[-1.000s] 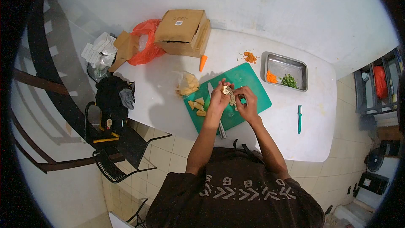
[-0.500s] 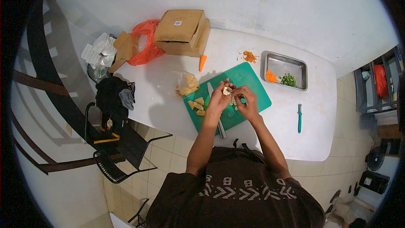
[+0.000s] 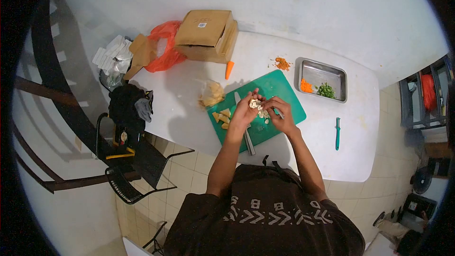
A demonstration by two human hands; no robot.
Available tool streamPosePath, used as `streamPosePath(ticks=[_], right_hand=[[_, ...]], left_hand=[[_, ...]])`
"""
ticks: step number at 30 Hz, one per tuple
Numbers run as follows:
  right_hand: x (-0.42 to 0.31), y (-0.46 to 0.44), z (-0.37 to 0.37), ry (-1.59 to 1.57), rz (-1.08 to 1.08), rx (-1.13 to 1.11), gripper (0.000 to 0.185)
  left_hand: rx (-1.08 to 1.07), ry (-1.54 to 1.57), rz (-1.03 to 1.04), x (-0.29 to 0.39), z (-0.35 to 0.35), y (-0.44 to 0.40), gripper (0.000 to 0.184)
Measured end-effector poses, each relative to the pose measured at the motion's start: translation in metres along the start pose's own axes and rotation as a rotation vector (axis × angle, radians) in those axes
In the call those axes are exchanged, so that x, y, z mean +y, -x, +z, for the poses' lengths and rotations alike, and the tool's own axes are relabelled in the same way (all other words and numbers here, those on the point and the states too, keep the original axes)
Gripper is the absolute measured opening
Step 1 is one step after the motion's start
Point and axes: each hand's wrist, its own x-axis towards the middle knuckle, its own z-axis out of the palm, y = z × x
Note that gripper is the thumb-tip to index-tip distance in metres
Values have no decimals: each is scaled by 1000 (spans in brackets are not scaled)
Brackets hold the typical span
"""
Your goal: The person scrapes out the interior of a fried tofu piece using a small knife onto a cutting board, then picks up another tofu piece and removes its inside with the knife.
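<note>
Diced carrot (image 3: 306, 86) and chopped greens (image 3: 326, 90) already lie in our metal tray (image 3: 327, 67). Our left hand (image 3: 243, 114) has its fingers curled around a pale, flaky piece (image 3: 255, 104), perhaps garlic, above the green cutting board (image 3: 280, 84); we judge it only partly picked apart. In our right hand (image 3: 284, 117), the fingers bend close against it, though we cannot tell whether they grip. Pale bits (image 3: 263, 114) and yellow wedges (image 3: 222, 116) remain on the board, and a carrot piece (image 3: 229, 69) lies undiced on the surface (image 3: 313, 147).

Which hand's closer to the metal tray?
Right. The right hand is left of the metal tray and nearer the person's body; the left hand is on that same side, farther off.
</note>
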Motion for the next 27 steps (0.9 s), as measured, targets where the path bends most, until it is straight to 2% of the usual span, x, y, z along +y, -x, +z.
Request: streamPosePath(ticks=[2,9,11,12,14,18,21,27], right_hand=[[2,-2,-6,-76,4,-82,15],[-7,-5,-8,-32,-50,-101,13],[-2,-3,-9,-91,-18,-122,14],[-2,-2,-9,-91,-18,-122,14],[-2,-1,-11,-121,36,-82,15],[-8,1,-7,-57,9,-27,15],[-8,4,-5,-77,13,-38,14],[-4,4,-6,-102,15,-1,15]], left_hand=[[19,-8,-9,3,-7,-1,33],[17,-38,-79,3,14,5,33],[171,-121,-18,1,27,8,28],[171,-120,-17,3,26,8,28],[184,-135,-7,5,23,10,29],[216,-190,-20,3,37,13,30],[118,-57,-12,4,27,9,31],[215,-194,-10,3,44,14,32]])
